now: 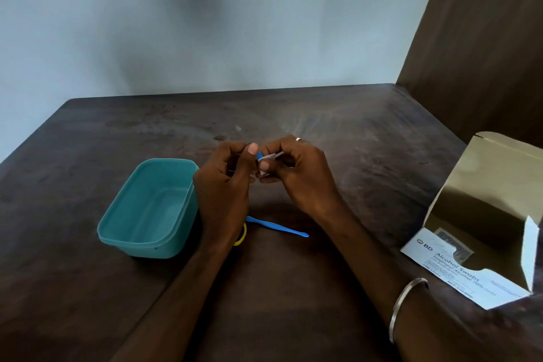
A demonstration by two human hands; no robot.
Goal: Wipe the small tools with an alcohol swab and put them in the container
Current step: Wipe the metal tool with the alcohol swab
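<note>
Above the middle of the dark table, my left hand [226, 182] and my right hand [296, 173] meet fingertip to fingertip. Between them they pinch a small white and blue swab packet [270, 156]; most of it is hidden by my fingers. A thin metal tool may be in my left fingers, but I cannot tell. A blue plastic tool [279, 226] lies flat on the table below my hands. A yellow ring-shaped item [241, 236] peeks out from under my left wrist. The open teal container [132, 226] stands to the left, its inside bare.
An opened box of alcohol swabs [470, 244] sits at the right table edge, flap up. A brown panel [476, 38] rises at the back right. A pale wall runs behind the table. A metal bangle [405, 306] circles my right wrist.
</note>
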